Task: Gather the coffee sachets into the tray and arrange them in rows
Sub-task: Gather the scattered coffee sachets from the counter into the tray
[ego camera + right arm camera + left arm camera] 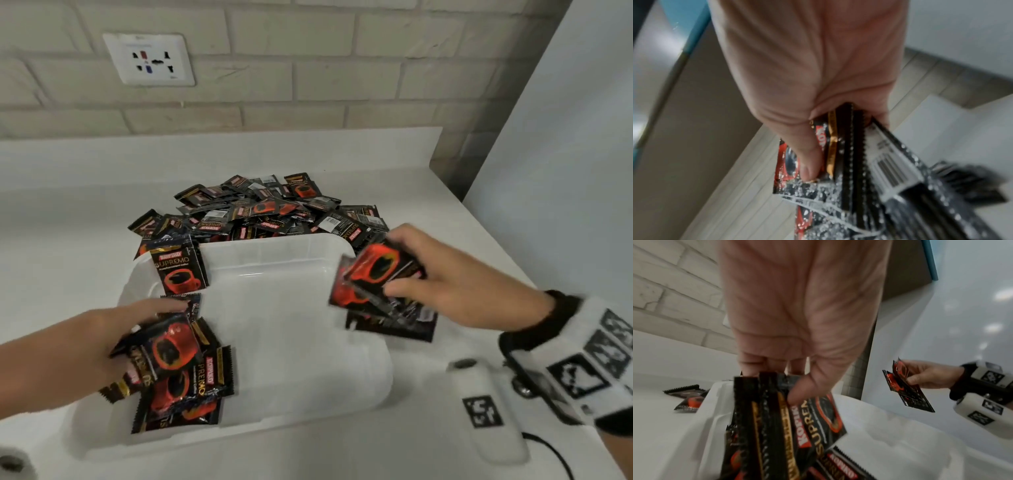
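Observation:
A white plastic tray [274, 253] sits on the counter. Behind it lies a heap of black-and-red coffee sachets [267, 209]. One sachet [180, 269] leans upright against the tray's far-left wall, and several more [185, 401] lie in its near-left corner. My left hand [113, 337] grips a bunch of sachets [171, 346] over that corner; the left wrist view shows thumb and fingers pinching them [785, 415]. My right hand [435, 277] holds a fanned bunch of sachets [373, 277] above the tray's right rim, thumb pressed on them [838, 162].
A brick wall with a socket plate [149, 58] rises behind the counter. A white panel [565, 137] closes the right side. A white wrist-mounted device [489, 404] with black markers hangs under my right wrist. The tray's middle and right floor [291, 325] is bare.

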### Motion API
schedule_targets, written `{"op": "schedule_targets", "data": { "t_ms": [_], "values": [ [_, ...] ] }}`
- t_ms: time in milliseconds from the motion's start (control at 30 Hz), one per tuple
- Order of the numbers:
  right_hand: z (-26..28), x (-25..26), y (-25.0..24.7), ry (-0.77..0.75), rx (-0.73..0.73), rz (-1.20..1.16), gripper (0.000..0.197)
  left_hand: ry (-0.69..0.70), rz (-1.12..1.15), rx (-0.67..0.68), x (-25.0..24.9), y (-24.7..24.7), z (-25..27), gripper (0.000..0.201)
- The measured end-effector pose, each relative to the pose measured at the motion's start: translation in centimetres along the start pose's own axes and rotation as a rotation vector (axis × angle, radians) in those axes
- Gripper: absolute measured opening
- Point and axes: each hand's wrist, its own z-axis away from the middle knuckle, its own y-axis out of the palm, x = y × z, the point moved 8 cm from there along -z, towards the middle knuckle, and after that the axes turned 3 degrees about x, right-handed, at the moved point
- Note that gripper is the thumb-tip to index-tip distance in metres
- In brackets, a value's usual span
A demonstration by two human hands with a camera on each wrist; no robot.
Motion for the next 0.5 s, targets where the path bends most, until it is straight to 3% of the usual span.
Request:
{"op": "schedule_targets", "data": {
  "t_ms": [67,200,267,367,500],
  "values": [
    [-0.8,1.8,3.2,-0.008,0.131,0.062,0.03,0.017,0.018,0.047,-0.3,1.1,0.1,0.109],
    [-2.5,2.4,8.6,0.042,0.305,0.14,0.035,0.079,0.122,0.096,-0.3,1.9,-0.1,0.096],
    [-2.8,2.0,10.9,0.074,0.404,0.174,0.042,0.15,0.06,0.161,-1.3,1.9,0.4,0.107],
    [-2.3,1.3,13.3,0.109,0.568,0.286,0.053,0.211,0.002,0.111,-1.6,1.1,0.8,0.115],
    [-2.5,1.4,13.3,0.089,0.569,0.344,0.051,0.302,-0.114,0.043,-2.2,0.7,1.5,0.122]
  ]
}}
